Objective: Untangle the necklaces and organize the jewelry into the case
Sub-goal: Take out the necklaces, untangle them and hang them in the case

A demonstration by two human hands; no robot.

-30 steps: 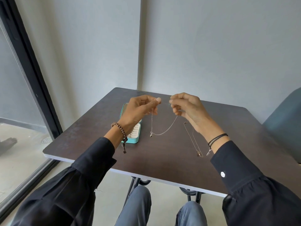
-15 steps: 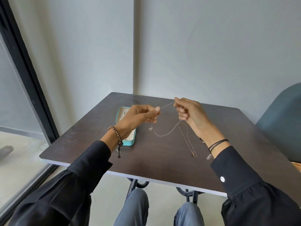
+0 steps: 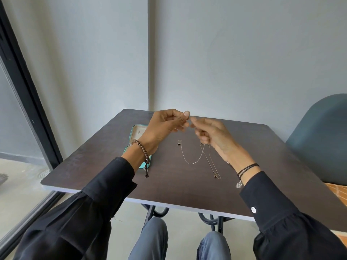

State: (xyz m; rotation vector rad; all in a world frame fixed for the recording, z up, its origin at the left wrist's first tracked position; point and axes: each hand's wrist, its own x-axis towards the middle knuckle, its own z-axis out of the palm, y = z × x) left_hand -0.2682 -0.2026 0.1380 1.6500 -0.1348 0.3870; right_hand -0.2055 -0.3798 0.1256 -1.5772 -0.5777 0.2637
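Head view, nearest first: our knees (image 3: 152, 239) sit under the near edge of the dark surface (image 3: 169, 186), and black sleeves reach forward from seven and five o'clock. Next out, toward four o'clock of the surface's middle, the long necklace (image 3: 216, 175) lies as a narrow strand, pendant end nearest us. At its nine o'clock side the looped necklace (image 3: 191, 163) sags in a U, with its dark pendant (image 3: 179, 143) at the far left tip. The two chains cross near their upper ends, and we cannot tell whether they merely overlap or are caught.

Beyond them our hands meet above the surface. The right hand (image 3: 212, 136) has its fingers curled, and the looped chain rises into them. The left hand (image 3: 163, 128) pinches thumb to forefinger right at the right hand's fingertips (the chain there is too fine to see, so we only judge that it holds the other end).

Farther out at ten o'clock, partly behind the left wrist, the teal case (image 3: 139, 130) lies open, and what shows of it holds no necklace. We judge the untangling partly done at best and the stowing not yet begun. A grey-blue chair (image 3: 319, 139) stands at three o'clock.
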